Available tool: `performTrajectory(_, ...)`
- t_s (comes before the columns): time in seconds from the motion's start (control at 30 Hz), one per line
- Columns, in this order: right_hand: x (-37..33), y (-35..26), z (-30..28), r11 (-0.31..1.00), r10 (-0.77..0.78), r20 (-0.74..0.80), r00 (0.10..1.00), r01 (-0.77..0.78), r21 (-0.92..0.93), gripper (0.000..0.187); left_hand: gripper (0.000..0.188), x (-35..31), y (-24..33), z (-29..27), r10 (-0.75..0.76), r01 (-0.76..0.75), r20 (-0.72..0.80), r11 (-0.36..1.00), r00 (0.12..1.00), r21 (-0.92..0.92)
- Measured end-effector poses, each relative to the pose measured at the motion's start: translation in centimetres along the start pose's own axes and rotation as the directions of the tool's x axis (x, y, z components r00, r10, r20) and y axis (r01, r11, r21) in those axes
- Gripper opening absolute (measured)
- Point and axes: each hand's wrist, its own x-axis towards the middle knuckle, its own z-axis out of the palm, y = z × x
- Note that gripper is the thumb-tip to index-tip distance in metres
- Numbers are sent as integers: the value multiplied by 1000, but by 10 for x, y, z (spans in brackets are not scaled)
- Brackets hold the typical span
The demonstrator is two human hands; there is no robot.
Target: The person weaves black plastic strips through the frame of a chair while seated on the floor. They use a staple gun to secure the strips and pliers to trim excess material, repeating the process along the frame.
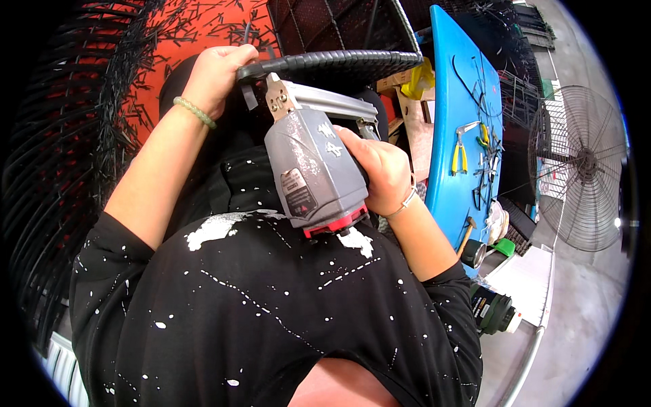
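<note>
My right hand is closed around the handle of a grey nail gun with a red and black rear end. Its metal nose touches or sits very near the left corner of a black woven frame, whose edge is wrapped in flat strip. At that same corner, my left hand is closed in a pinch on a dark flat strip. A short tail of strip hangs below the corner. Part of the gun's handle is hidden behind its body and my fingers.
Black scraps lie over a red surface at the far left. Curved black strands crowd the left side. A blue table on the right carries yellow-handled pliers and a hammer. Beyond it stands a large fan.
</note>
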Motion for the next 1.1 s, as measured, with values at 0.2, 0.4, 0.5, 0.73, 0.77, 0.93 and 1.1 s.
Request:
performTrajectory(0.2,4,-1,2,1000,19,24,1000,-19,-8,99,22,-8,12,5,-34,34,15,999,999,-20)
performTrajectory(0.4,0,3,4,999,27,-4,1000,-27,38,97,20,-6,10,8,-24,24,-33,999,999,-22)
performTrajectory(0.5,0,0,3,998,51,56,997,-53,29,98,20,-7,10,8,-14,13,-33,1000,999,-23)
performTrajectory(0.73,-2,1,8,999,52,72,996,-52,8,101,23,-2,7,2,-29,29,-2,999,1000,-27)
performTrajectory(0.77,-2,0,8,998,64,83,995,-63,-10,101,23,-2,7,1,-38,38,1,999,999,-27)
performTrajectory(0.93,-6,2,15,997,61,71,996,-59,-43,103,24,-4,9,3,-44,44,-7,999,999,-17)
performTrajectory(1.1,-9,7,27,998,11,-7,1000,-12,-56,101,22,-5,9,3,-49,50,16,998,999,-38)
